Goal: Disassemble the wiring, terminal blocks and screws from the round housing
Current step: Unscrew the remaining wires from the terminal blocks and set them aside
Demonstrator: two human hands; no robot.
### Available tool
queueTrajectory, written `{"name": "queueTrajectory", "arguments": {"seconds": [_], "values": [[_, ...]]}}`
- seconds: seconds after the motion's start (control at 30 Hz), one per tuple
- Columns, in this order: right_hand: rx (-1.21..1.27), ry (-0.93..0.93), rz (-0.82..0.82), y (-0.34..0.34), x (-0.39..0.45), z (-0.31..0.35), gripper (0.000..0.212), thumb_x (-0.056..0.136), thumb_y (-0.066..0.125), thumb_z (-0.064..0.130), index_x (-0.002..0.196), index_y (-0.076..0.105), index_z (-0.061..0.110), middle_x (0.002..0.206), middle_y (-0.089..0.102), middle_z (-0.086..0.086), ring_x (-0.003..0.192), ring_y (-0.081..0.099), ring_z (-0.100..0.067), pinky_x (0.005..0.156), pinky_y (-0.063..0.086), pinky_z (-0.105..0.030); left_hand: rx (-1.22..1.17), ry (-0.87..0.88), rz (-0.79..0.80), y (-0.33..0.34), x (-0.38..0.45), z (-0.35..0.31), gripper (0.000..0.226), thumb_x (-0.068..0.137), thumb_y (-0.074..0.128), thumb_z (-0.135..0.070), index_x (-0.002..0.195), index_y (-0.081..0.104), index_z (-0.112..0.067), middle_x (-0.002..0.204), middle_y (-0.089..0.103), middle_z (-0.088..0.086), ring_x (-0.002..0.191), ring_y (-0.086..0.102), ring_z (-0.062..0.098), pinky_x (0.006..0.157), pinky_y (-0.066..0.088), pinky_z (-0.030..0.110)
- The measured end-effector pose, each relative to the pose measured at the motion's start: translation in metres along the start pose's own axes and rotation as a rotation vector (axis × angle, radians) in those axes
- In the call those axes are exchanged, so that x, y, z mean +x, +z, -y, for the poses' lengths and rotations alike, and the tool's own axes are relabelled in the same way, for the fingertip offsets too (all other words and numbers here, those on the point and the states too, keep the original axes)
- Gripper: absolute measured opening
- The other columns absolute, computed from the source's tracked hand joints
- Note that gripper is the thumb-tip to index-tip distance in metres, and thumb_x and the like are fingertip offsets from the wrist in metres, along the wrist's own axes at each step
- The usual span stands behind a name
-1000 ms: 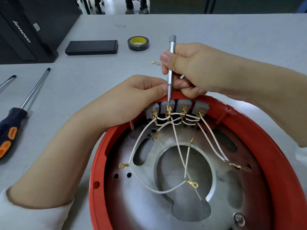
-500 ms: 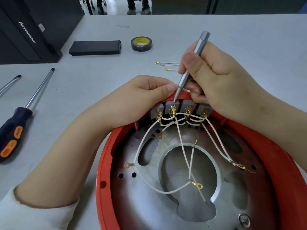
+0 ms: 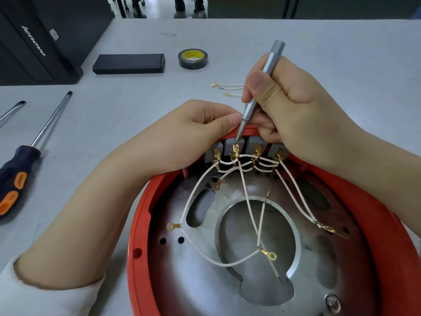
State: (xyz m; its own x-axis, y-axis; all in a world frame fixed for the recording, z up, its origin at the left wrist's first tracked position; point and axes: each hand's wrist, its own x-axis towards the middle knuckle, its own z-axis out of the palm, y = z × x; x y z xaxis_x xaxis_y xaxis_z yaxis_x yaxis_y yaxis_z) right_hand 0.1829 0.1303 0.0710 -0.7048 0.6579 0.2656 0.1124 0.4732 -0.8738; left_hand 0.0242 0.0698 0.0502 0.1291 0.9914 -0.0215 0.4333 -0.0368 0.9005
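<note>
- Two hands work at the far rim of the round housing point(image 3: 141, 224), which lies at the near edge of the table point(image 3: 341, 53), its open side facing up.
- The right hand point(image 3: 300, 106) has its grip closed round a slim silver screwdriver point(image 3: 262, 87), thumb along the shaft; the tool tilts, its upper end leaning to the right and away.
- The screwdriver tip sits at the top of the second terminal block from the left in the row of grey terminal blocks point(image 3: 230, 145) mounted inside the far rim.
- The left hand point(image 3: 205, 133) curls over the rim just left of the tip, its grip holding the housing edge with the thumb beside the blocks.
- Brass connectors point(image 3: 235, 150) hang from the front of the blocks, and white wires point(image 3: 198, 190) loop between them and trail down over the metal plate point(image 3: 193, 281) inside the housing.
- Some wires end in brass ring lugs point(image 3: 272, 256) lying loose on the plate.
- Three loose short wires point(image 3: 230, 86) lie on the table just beyond the right hand.
- A roll of black tape point(image 3: 192, 58) and a flat black box point(image 3: 128, 63) lie farther back, toward the far edge.
- A large black-and-orange screwdriver point(image 3: 20, 172) lies near the left edge, with another shaft point(image 3: 12, 110) beside it.
- A black computer case point(image 3: 38, 37) stands at the far left corner.
</note>
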Motion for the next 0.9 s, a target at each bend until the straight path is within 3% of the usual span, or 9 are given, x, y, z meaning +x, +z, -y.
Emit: {"name": "queueTrajectory", "arguments": {"seconds": [0.4, 0.5, 0.6, 0.77, 0.9], "values": [[-0.025, -0.099, 0.033, -0.0001, -0.0047, -0.001, 0.02, 0.1, 0.034, 0.029, 0.083, 0.043, 0.024, 0.055, 0.044, 0.019, 0.047, 0.042, -0.001, 0.048, 0.034, -0.011, 0.009, 0.005, -0.003, 0.0011, -0.0017, -0.0026, 0.03, 0.102, 0.042, -0.023, 0.108, 0.07, -0.014, 0.099, 0.075, 0.001, 0.097, 0.069, 0.018, 0.095, 0.05, 0.036], [-0.026, -0.105, -0.026, 0.0013, -0.0072, -0.0011, 0.02, 0.102, 0.033, 0.027, 0.084, 0.043, 0.025, 0.054, 0.046, 0.022, 0.048, 0.046, -0.001, 0.048, 0.035, -0.01, -0.002, 0.003, 0.006, 0.0012, -0.0015, -0.0023, 0.029, 0.102, 0.043, -0.024, 0.109, 0.07, -0.019, 0.099, 0.075, -0.005, 0.098, 0.069, 0.01, 0.095, 0.05, 0.028], [0.004, -0.116, -0.092, 0.0011, -0.0088, -0.0005, 0.021, 0.101, 0.034, 0.026, 0.083, 0.044, 0.025, 0.052, 0.045, 0.02, 0.048, 0.046, -0.001, 0.048, 0.035, -0.01, -0.047, -0.001, 0.018, 0.0013, -0.0017, -0.0018, 0.027, 0.101, 0.043, -0.022, 0.104, 0.07, -0.021, 0.095, 0.075, -0.005, 0.091, 0.07, 0.007, 0.085, 0.051, 0.019], [0.0, -0.104, -0.075, 0.0026, -0.0083, -0.0009, 0.02, 0.101, 0.033, 0.026, 0.083, 0.042, 0.024, 0.051, 0.046, 0.023, 0.047, 0.047, 0.0, 0.048, 0.035, -0.01, -0.072, -0.016, 0.019, 0.0015, -0.0015, -0.0006, 0.028, 0.101, 0.044, -0.023, 0.108, 0.07, -0.017, 0.098, 0.075, -0.002, 0.095, 0.07, 0.011, 0.089, 0.052, 0.023], [-0.047, -0.118, -0.065, 0.0041, -0.0066, 0.0003, 0.02, 0.103, 0.032, 0.022, 0.085, 0.04, 0.023, 0.053, 0.048, 0.026, 0.049, 0.05, 0.002, 0.049, 0.035, -0.009, -0.055, -0.015, 0.017, 0.0017, -0.0021, -0.002, 0.029, 0.101, 0.043, -0.024, 0.111, 0.07, -0.017, 0.103, 0.074, -0.002, 0.102, 0.068, 0.015, 0.099, 0.048, 0.036]]}}
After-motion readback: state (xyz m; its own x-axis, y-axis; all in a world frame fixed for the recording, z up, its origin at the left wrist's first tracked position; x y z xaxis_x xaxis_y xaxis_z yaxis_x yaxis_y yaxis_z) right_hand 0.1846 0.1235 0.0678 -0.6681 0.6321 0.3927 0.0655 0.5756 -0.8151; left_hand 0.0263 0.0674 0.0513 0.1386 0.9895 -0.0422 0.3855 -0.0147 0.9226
